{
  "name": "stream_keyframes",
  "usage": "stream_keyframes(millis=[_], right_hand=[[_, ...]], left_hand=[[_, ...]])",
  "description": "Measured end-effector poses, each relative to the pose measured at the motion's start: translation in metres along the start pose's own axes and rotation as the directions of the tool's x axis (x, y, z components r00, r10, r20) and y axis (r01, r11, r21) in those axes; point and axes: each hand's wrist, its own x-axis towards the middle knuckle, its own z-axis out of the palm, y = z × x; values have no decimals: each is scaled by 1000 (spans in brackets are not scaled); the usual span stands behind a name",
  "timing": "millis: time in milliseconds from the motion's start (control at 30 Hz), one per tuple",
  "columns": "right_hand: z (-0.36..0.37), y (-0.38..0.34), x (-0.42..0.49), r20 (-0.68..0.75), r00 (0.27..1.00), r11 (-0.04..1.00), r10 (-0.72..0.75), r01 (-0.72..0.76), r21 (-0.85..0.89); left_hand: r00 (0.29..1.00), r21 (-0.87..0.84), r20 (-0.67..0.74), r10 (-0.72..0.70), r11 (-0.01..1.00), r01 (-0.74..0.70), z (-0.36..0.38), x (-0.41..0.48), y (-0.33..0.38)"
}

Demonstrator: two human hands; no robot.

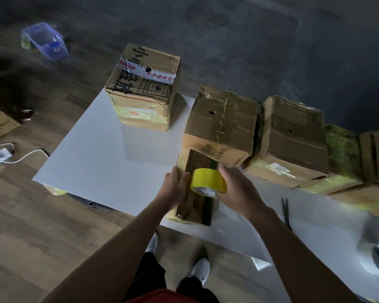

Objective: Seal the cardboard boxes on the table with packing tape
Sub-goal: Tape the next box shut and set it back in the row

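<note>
The narrow cardboard box is lying at the near edge of the white desk, directly under both hands, its long axis running away from the person. The left hand is clasping the box's left wall, while the right hand is curling round the yellow packing-tape roll, holding it on the box top about mid-length. The coming pull is probably going to follow that axis.

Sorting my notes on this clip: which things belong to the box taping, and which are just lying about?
Job: yellow tape roll held by right hand; small box gripped by left hand; larger boxes on the table.
Lying about: blue plastic tub, white cable, on the floor.
</note>
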Motion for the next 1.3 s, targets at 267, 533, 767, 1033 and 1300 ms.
stream_keyframes(millis=[267,533,767,1033,1300], right_hand=[[-2,16,-19,-112,993,992,30,-43,-120],[13,-7,4,-44,999,996,28,-32,-80],[9,25,-10,58,982,957,179,-187,222],[9,31,-17,-62,995,997,72,-73,-10],[21,61,-29,-6,992,972,128,-127,-195]], left_hand=[[998,-23,65,-20,999,22,-8,5,7],[954,562,-61,293,800,-210,20,-13,-3],[941,726,67,332,630,-274,27,-9,-25],[952,774,123,279,574,-268,22,-9,-24],[980,809,115,165,556,-189,25,-13,-5]])
